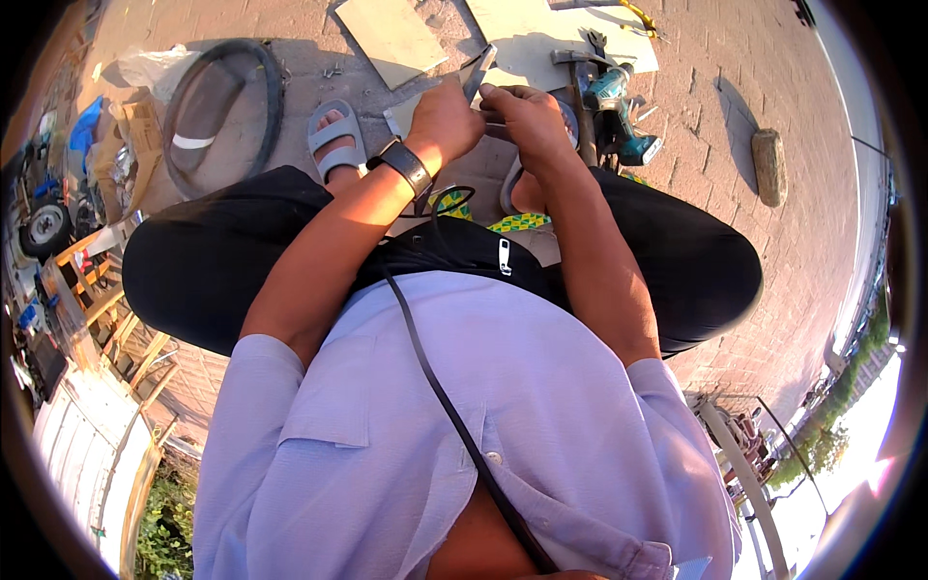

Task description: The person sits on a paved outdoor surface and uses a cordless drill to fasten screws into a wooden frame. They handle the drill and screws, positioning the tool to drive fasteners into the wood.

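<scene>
My left hand (445,124) wears a dark wristwatch and is closed round a flat grey metal piece (479,70), whose upper end sticks out past my fingers. Close beside it, my right hand (530,118) has its fingers pinched together near the same piece. What lies between those fingers is too small to tell. Both hands are held out over the paving between my sandalled feet. Just right of my right hand lie a hammer (584,118) and a teal and black cordless drill (609,95). Pale flat boards (391,41) lie beyond my hands.
A black rubber ring (271,116) lies left of my left foot, near a cardboard box (141,140). Yellow-handled pliers (638,16) rest at the far boards. A rough block (769,168) sits on the paving at right. A dark cord (425,362) runs down my shirt.
</scene>
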The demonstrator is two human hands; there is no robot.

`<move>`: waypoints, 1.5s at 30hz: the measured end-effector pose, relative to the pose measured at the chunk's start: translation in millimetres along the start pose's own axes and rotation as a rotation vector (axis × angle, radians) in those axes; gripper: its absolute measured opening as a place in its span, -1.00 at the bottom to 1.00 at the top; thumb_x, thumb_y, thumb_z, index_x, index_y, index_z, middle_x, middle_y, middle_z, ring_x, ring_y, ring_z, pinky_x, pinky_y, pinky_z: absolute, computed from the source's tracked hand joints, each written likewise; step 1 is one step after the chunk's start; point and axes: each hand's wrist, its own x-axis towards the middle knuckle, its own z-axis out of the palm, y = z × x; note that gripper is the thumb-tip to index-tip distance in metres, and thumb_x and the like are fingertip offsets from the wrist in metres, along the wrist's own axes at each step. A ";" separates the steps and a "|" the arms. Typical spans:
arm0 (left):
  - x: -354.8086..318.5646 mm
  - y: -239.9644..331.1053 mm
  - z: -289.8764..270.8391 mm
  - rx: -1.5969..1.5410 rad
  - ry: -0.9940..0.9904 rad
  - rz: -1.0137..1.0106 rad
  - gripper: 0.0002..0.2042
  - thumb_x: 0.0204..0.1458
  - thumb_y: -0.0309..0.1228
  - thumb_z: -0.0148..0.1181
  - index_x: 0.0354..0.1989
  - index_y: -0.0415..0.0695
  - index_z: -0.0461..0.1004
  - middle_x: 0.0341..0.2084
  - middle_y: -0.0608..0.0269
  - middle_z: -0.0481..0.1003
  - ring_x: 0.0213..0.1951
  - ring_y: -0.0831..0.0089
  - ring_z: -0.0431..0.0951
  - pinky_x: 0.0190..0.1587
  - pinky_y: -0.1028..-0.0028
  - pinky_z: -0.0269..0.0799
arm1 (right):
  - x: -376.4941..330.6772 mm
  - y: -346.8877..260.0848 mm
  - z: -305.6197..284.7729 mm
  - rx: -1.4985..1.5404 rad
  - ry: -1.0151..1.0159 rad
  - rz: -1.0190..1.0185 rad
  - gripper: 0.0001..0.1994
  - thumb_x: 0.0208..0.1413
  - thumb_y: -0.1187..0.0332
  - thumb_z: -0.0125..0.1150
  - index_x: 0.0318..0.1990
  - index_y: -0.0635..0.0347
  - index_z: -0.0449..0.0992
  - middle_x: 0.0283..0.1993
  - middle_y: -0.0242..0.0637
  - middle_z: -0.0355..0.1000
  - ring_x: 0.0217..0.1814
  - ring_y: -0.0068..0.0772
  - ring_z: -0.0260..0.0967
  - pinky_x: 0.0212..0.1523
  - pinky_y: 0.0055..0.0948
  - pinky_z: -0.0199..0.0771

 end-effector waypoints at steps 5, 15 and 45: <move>-11.1 -3.0 10.5 -0.160 -0.113 0.156 -0.47 -0.05 -0.24 0.44 0.05 -0.24 0.45 -0.10 -0.16 0.61 -0.02 -0.05 0.63 0.02 0.17 0.53 | -0.1 5.1 -3.4 -0.136 -0.021 -0.025 -0.59 0.21 0.24 0.35 0.03 0.47 0.58 -0.12 -0.17 0.60 -0.16 -0.42 0.56 -0.15 -0.43 0.56; -13.9 -19.2 -2.2 -0.242 -0.252 0.153 -0.14 -0.16 -0.08 0.49 0.29 -0.34 0.33 0.08 -0.20 0.53 0.10 0.11 0.57 0.13 0.28 0.47 | 4.6 6.4 -4.9 -0.258 0.093 -0.060 -0.73 0.04 0.39 0.38 -0.22 0.49 0.64 -0.34 -0.19 0.60 -0.40 -0.46 0.51 -0.40 -0.40 0.50; 4.0 -43.2 -45.1 -0.288 0.056 0.155 -0.49 0.15 -0.28 0.22 0.18 -0.42 0.48 -0.09 -0.06 0.65 -0.09 0.32 0.66 -0.04 0.40 0.54 | 18.4 1.3 36.2 -0.980 0.093 -0.368 -0.65 -0.08 0.20 0.34 -0.31 0.38 0.65 -0.35 0.14 0.59 -0.28 0.15 0.59 -0.17 -0.12 0.59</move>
